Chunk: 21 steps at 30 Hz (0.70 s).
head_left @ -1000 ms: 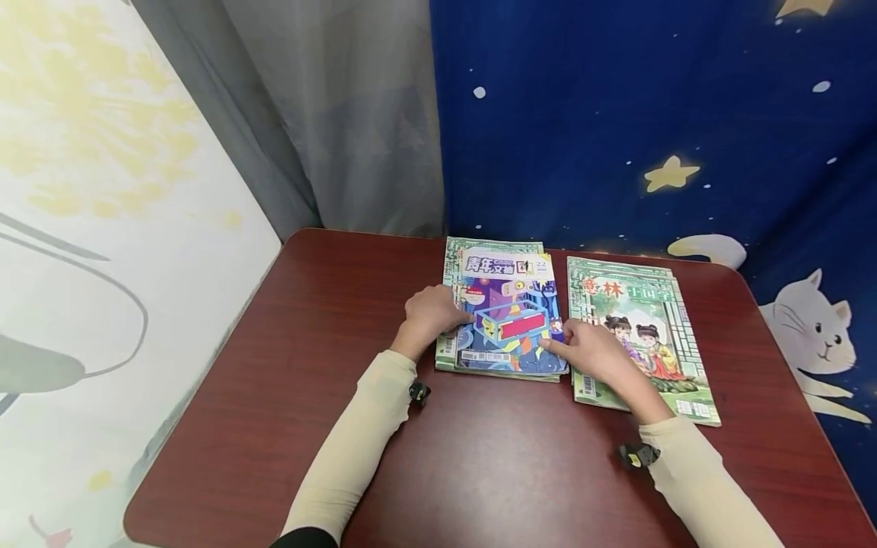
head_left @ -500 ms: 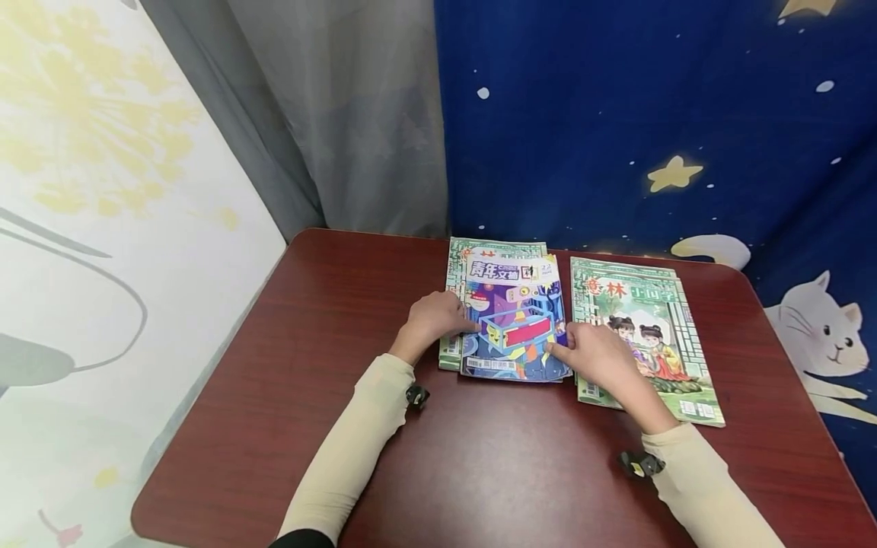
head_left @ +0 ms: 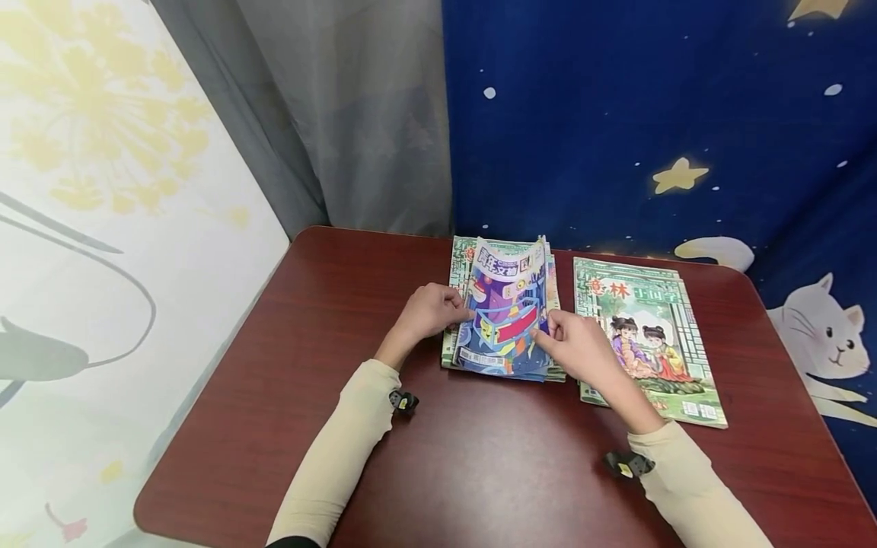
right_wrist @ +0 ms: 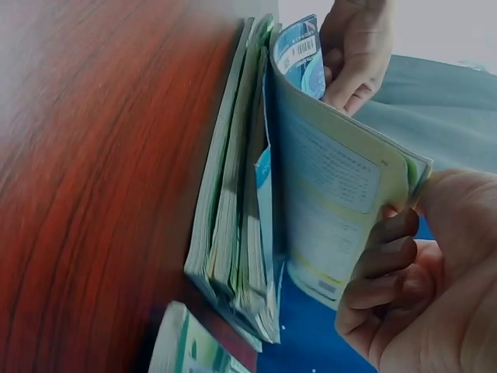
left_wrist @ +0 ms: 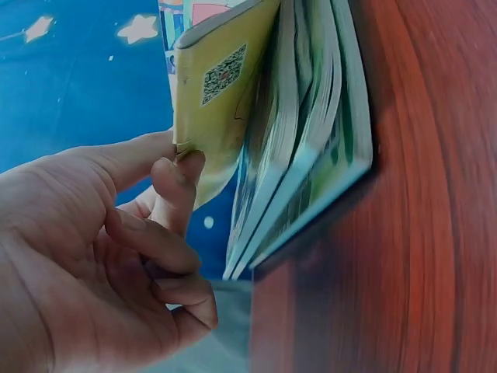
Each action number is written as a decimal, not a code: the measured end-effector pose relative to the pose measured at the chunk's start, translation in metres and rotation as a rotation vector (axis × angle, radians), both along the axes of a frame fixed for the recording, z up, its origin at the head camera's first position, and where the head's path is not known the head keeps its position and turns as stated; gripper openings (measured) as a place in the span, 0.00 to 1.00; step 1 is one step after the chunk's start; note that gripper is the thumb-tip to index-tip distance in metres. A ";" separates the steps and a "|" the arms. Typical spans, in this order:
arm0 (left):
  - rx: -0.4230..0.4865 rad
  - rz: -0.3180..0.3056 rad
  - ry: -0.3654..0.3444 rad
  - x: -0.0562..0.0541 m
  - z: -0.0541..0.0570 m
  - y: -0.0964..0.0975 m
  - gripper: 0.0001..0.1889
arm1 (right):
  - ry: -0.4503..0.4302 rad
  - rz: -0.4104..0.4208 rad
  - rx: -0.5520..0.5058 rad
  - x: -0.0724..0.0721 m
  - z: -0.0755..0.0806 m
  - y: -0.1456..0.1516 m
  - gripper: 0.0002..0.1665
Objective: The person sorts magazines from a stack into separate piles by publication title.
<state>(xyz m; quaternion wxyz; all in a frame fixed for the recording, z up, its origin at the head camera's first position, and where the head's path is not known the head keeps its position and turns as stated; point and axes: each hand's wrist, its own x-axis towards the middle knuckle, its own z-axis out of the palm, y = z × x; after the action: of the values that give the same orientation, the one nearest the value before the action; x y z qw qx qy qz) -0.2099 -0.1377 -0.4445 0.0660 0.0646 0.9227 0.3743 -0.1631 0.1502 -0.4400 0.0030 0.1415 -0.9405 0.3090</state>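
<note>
A purple-blue magazine [head_left: 505, 308] is raised and bowed over a stack of green-covered magazines [head_left: 460, 262] in the head view. My left hand [head_left: 432, 310] pinches its left edge between thumb and fingers. On the opposite edge, my right hand [head_left: 578, 342] grips it with thumb on the cover. The left wrist view shows the left hand [left_wrist: 101, 241] at the yellow back cover [left_wrist: 213, 101], apart from the fanned stack [left_wrist: 311, 140] below. In the right wrist view, the right hand [right_wrist: 443, 287] holds the curved magazine [right_wrist: 326, 179], its lower side lifted off the stack [right_wrist: 229, 171].
Close on the right lies a second pile of green magazines [head_left: 658, 335], with two illustrated figures on top. The dark red table [head_left: 473, 472] has its back edge against a grey curtain [head_left: 377, 137] and a blue starry curtain [head_left: 582, 137]. A pale patterned wall [head_left: 103, 266] borders the left.
The purple-blue magazine, flat on the stack a second ago, has shifted slightly and now bows upward between both hands. The hands have drawn a little closer together around it.
</note>
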 end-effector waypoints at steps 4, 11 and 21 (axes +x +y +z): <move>0.035 0.054 -0.063 -0.001 0.004 -0.016 0.14 | 0.022 0.003 -0.058 -0.004 -0.005 -0.010 0.23; 0.081 0.134 -0.062 -0.001 0.012 -0.054 0.13 | 0.055 0.038 -0.099 -0.015 -0.008 -0.037 0.24; 0.100 0.227 0.027 0.004 0.012 -0.110 0.11 | 0.027 0.048 -0.017 -0.036 -0.015 -0.091 0.27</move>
<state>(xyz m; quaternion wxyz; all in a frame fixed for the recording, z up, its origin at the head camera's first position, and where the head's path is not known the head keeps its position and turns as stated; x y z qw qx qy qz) -0.2060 -0.2475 -0.4324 0.0073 -0.0319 0.9051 0.4239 -0.1988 0.0594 -0.4546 0.0097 0.1684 -0.9340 0.3149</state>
